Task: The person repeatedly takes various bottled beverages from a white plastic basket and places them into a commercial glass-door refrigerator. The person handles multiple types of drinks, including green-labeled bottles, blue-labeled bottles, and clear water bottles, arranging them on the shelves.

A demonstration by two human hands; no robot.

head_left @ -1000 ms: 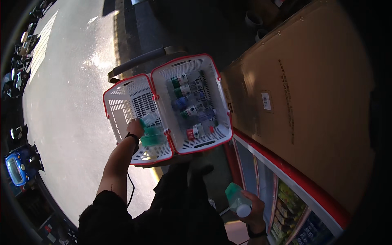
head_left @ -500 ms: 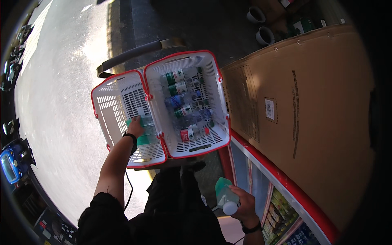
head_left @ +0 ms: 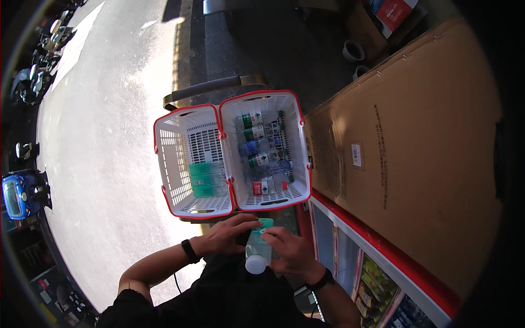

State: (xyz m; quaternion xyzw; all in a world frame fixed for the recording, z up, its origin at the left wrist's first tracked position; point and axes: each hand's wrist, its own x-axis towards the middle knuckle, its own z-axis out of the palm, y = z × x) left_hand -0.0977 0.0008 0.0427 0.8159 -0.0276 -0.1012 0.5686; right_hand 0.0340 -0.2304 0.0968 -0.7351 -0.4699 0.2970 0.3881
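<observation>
In front of my body I hold a clear bottle (head_left: 259, 247) with a green label and a white cap, its cap end toward me. My right hand (head_left: 292, 250) grips it from the right, fingers over the label. From the left, my left hand (head_left: 227, 234) has its fingertips at the green far end and its thumb by the bottle's side. Just beyond stands a white left basket (head_left: 163, 158) with a red rim; green-labelled bottles (head_left: 206, 180) lie side by side in it. The adjoining white right basket (head_left: 299, 147) has several clear bottles (head_left: 262, 158) lying in a column.
A padded bar (head_left: 210, 87) runs behind the baskets. On the right a large cardboard sheet (head_left: 415, 126) leans along a red-edged display case (head_left: 383, 251) with packaged goods. Grey pots (head_left: 353, 51) stand far right. A blue vehicle (head_left: 21, 197) is parked at the far left.
My left hand has left the green-labelled bottles in the left basket and come back to the held bottle. My right hand has brought that bottle leftward and up, in front of me.
</observation>
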